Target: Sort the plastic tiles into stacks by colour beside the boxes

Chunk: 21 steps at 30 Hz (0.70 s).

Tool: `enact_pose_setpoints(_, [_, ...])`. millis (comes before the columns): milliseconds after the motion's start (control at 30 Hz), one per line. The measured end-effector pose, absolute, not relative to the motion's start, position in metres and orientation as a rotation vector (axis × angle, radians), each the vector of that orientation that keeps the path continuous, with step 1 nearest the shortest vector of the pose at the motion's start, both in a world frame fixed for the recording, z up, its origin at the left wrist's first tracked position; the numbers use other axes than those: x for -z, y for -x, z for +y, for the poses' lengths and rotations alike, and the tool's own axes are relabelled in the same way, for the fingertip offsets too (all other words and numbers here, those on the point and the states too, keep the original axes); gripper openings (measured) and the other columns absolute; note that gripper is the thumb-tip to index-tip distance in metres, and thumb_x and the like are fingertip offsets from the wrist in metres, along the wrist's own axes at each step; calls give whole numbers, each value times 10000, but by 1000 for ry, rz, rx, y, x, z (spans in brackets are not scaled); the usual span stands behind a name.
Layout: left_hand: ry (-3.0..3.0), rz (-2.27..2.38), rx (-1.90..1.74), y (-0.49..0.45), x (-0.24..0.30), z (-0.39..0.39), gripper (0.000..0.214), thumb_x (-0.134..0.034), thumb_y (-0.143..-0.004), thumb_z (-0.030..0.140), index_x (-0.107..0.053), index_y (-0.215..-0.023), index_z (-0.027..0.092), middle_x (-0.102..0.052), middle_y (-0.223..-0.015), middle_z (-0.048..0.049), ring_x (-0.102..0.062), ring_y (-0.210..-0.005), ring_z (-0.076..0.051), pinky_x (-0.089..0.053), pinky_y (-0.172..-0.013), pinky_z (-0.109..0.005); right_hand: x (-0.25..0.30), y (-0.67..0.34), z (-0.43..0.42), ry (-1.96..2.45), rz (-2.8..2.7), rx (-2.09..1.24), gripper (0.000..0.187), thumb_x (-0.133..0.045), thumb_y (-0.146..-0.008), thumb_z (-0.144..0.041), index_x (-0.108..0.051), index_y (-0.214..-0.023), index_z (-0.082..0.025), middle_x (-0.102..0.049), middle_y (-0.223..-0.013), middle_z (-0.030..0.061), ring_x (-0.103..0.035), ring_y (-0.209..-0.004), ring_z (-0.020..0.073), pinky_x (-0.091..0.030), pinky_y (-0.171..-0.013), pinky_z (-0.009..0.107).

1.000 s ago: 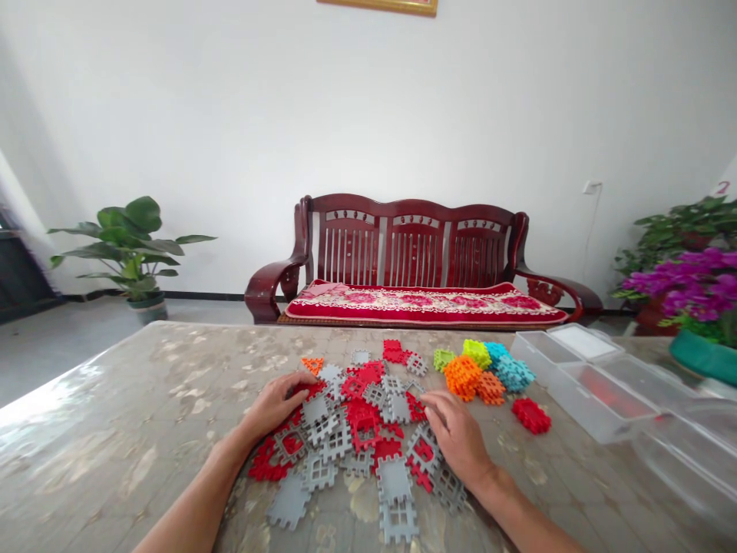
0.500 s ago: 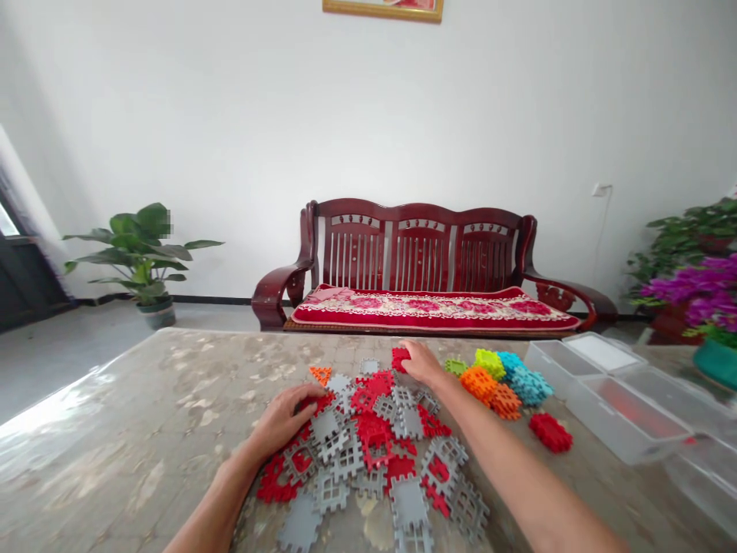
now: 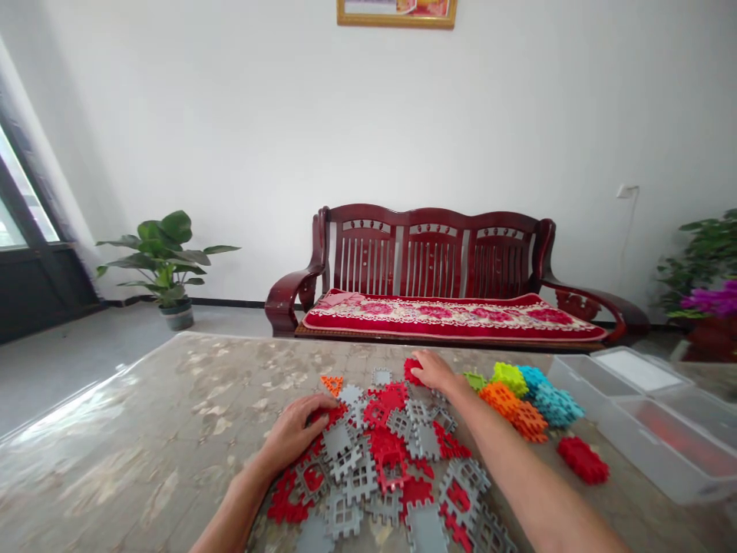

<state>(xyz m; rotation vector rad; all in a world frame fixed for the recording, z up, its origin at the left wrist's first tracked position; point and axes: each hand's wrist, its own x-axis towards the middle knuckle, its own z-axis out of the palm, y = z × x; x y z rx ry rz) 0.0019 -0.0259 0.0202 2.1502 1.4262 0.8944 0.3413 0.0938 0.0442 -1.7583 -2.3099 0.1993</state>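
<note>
A person's bare forearms reach across a table (image 3: 184,438) under a shiny, patterned beige cover. Between the arms lies a loose heap of flat grey and red plastic pieces with notched edges (image 3: 387,445), some solid, some with window-like openings, overlapping at many angles. The left hand (image 3: 296,430) rests on the heap's left edge, fingers curved over red pieces with the thumb apart; whether it grips any of them cannot be told. The right hand (image 3: 433,370) reaches to the heap's far side, its thumb and fingers closed on a small red notched plastic piece (image 3: 410,370) near the far edge of the table. A small orange plastic triangle (image 3: 332,385) lies just beyond the left fingertips. To the right of the right forearm sit lime-green (image 3: 510,376), orange (image 3: 502,402) and blue (image 3: 553,404) clusters of similar pieces, with a red stack (image 3: 583,459) nearer the viewer. Beside these stands a clear plastic compartment box (image 3: 650,449). Behind the table is a dark red wooden bench (image 3: 429,217) with a red floral cushion (image 3: 443,313).
</note>
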Motion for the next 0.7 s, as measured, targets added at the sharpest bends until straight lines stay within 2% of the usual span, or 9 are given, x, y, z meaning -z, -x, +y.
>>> enact_pose_setpoints(167, [-2151,1398,-878,0,-19,-24,261,-558,-866,329,-728,-1052,260,-733,-1187,-55,-646,-1138,-242,-445,-1067,-409,-53,-337,83,1771,-2223,-124,318,-623,-786,-199,-657,-1100,-159,-691,-1134,131,-622,-1089,252,-443,-935,342])
enact_pose_setpoints(367, [-2110,1349,-896,2,-20,-23,267,-557,-874,351,-726,-1045,237,-735,-1173,-67,-650,-1125,-237,-459,-1056,-392,-66,-328,52,1698,-2120,-52,450,-607,-817,-229,-588,-1259,-146,-643,-1232,140,-571,-1173,250,-412,-1031,365])
enact_pose_setpoints(467, [-2077,1333,-908,4,-19,-23,288,-562,-872,383,-727,-1056,236,-738,-1168,-65,-654,-1117,-237,-474,-1047,-393,-68,-330,17,1560,-2039,-38,506,-619,-810,-240,-568,-1303,-137,-644,-1213,137,-574,-1165,259,-423,-1049,399])
enact_pose_setpoints(600, [-2038,1365,-910,6,-15,-20,326,-566,-860,430,-730,-1067,240,-737,-1175,-62,-652,-1129,-252,-476,-1059,-418,-60,-351,-45,1413,-1972,-76,516,-635,-792,-234,-579,-1303,-202,-648,-1220,102,-586,-1157,252,-454,-1041,423])
enact_pose_setpoints(700, [-2034,1370,-915,7,-13,-17,341,-575,-850,459,-737,-1063,247,-743,-1164,-59,-660,-1119,-259,-486,-1054,-420,-50,-378,-89,1430,-1914,-83,504,-642,-784,-246,-593,-1285,-213,-656,-1221,97,-597,-1156,257,-475,-1032,427])
